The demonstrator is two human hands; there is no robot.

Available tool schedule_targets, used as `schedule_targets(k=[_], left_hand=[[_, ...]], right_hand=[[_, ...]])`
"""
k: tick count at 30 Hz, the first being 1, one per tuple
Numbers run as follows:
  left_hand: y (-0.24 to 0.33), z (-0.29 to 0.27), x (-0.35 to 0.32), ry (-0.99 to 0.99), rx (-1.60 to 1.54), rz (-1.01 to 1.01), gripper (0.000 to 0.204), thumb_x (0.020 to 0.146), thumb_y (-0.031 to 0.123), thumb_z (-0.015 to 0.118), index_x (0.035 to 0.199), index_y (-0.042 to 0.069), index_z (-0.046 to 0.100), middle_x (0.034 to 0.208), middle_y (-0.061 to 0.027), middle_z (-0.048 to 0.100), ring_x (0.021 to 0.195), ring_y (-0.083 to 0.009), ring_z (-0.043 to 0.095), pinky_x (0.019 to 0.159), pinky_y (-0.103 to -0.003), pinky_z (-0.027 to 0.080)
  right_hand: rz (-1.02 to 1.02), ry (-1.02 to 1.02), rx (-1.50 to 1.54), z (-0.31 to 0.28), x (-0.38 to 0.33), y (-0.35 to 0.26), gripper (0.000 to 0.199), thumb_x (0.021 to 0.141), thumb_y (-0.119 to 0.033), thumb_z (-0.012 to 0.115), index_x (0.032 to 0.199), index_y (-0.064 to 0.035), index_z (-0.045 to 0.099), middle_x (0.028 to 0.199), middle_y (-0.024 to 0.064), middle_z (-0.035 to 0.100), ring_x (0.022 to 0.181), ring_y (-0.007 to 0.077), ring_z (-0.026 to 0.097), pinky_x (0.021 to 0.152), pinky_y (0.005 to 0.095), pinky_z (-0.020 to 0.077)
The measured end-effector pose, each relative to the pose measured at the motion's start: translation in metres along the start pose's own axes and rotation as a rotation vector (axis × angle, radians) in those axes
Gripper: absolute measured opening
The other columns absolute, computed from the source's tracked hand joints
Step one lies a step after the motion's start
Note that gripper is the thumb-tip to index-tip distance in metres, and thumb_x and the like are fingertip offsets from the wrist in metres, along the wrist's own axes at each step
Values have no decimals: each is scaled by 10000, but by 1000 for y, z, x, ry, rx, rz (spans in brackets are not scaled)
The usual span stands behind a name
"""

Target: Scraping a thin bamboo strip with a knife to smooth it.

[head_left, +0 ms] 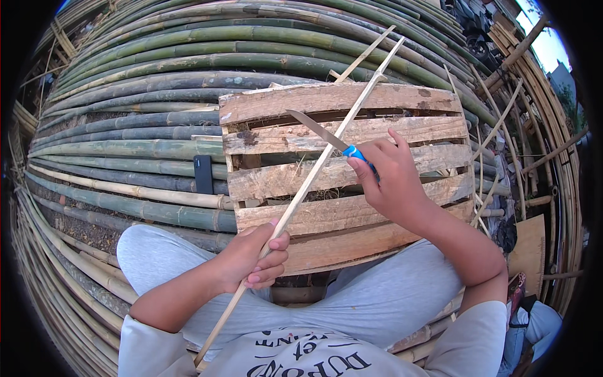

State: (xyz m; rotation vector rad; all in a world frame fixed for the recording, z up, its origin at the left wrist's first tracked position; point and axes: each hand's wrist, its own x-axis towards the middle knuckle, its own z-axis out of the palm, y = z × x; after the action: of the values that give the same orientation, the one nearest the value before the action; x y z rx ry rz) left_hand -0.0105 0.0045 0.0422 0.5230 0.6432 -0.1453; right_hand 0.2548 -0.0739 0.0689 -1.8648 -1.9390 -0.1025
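Note:
A long, pale bamboo strip (301, 188) slants from beside my lap up past the far edge of a low slatted wooden crate (352, 242). My left hand (259, 254) is closed around its lower part, near the crate's front left corner. Over the crate, my right hand (392, 179) grips a knife by its blue handle (353, 152). The knife blade (317, 131) points up and left, and its lower end lies against or just over the strip; I cannot tell if they touch. A curled shaving (379, 76) sits on the strip's far part.
Green bamboo poles (188, 60) lie side by side around the crate. A dark phone (203, 174) rests on them to the left. Another thin strip (367, 51) sticks out beyond the crate. Stacked poles (559, 207) and part of another person (534, 323) are at right; a motorbike (474, 38) stands behind.

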Motion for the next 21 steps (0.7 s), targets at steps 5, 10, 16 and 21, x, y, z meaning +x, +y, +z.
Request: schedule_targets(k=[5, 10, 16, 21], left_hand=[[0, -1, 1, -1, 4, 0, 427, 1061, 451, 273, 771, 150, 358, 494, 41, 282, 345, -77, 307, 286, -223, 243], [-1, -2, 3, 3, 0, 1, 427, 1060, 453, 278, 769, 151, 357, 497, 40, 284, 346, -75, 309, 286, -223, 244], [0, -3, 4, -1, -10, 2, 427, 1059, 455, 283, 767, 153, 359, 492, 41, 280, 343, -75, 305, 287, -220, 242], [0, -1, 6, -39, -79, -7, 421, 1064, 444, 279, 768, 158, 369, 484, 43, 279, 341, -68, 297, 292, -215, 228]], right_hand=[[504, -273, 847, -1, 1, 18, 272, 1045, -268, 423, 953, -50, 558, 691, 94, 608, 586, 204, 597, 649, 405, 528], [716, -218, 1378, -14, 7, 9, 259, 1061, -320, 376, 1117, -86, 474, 647, 103, 590, 511, 155, 567, 471, 312, 492], [645, -395, 1273, -15, 7, 19, 279, 1070, -341, 353, 1124, -85, 452, 643, 44, 531, 391, 95, 455, 340, 246, 349], [302, -229, 840, 17, -7, 36, 264, 1057, -328, 417, 1017, -81, 503, 575, 8, 476, 388, 110, 459, 355, 326, 346]])
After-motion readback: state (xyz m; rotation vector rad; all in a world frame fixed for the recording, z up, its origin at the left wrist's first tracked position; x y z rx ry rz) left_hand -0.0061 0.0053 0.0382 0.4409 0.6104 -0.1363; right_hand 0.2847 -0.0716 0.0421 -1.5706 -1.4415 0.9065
